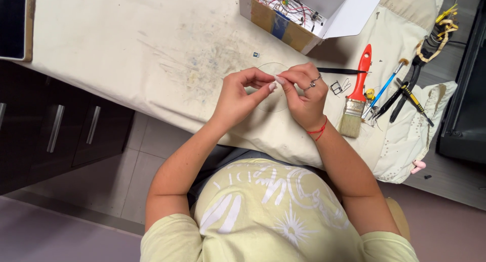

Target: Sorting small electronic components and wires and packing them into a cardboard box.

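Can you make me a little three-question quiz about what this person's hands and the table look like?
1. True or false: both hands pinch a thin clear disc.
2. Which tool has a red handle? A) paintbrush B) hammer C) spoon
3. Which hand wears a ring?

Key:
1. True: the left hand and right hand meet at the clear disc.
2. A, the paintbrush, lying on the cloth-covered table.
3. The right hand.

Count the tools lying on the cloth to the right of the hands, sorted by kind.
Brushes: 3, a wide red-handled brush, a blue-handled brush, a thin black brush
Pliers: 1, black pliers
Total: 4
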